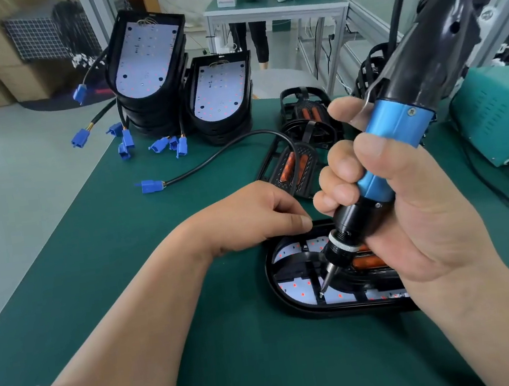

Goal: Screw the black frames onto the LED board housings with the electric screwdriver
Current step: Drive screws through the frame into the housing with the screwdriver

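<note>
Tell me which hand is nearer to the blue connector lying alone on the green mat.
Left. The left hand is to the right of the blue connector; the right hand, gripping the electric screwdriver, is farther right.

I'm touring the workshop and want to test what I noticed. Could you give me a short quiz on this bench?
1. True or false: the right hand grips the electric screwdriver.
2. How many stacks of LED board housings stand at the far end of the green mat? A one, B two, C four.
3. Fill in: the cable plugs are coloured ____.
Key: 1 true; 2 B; 3 blue.
</note>
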Action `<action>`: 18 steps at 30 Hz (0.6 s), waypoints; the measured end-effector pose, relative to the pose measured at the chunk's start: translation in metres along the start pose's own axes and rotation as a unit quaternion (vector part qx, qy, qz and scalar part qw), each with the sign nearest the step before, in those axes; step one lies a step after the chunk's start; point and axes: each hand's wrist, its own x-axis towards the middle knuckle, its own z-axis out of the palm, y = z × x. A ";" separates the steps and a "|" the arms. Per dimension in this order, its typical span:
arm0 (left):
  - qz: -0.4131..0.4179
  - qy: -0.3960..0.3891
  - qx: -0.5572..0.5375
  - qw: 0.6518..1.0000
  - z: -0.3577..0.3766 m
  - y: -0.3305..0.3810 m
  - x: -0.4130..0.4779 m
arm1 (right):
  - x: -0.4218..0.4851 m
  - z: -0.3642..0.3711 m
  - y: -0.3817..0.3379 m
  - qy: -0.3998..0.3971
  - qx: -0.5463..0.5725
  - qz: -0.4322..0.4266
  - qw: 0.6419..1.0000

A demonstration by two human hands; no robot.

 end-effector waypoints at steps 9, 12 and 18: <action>0.006 -0.005 0.030 1.000 0.000 0.004 -0.001 | -0.001 0.004 0.000 -0.072 -0.002 0.000 0.997; 0.008 -0.004 0.028 1.000 0.000 0.004 -0.002 | -0.001 0.003 0.000 -0.073 -0.002 0.007 0.997; -0.002 -0.001 0.026 1.000 0.000 0.004 -0.003 | -0.002 0.002 0.001 -0.099 -0.015 0.002 0.995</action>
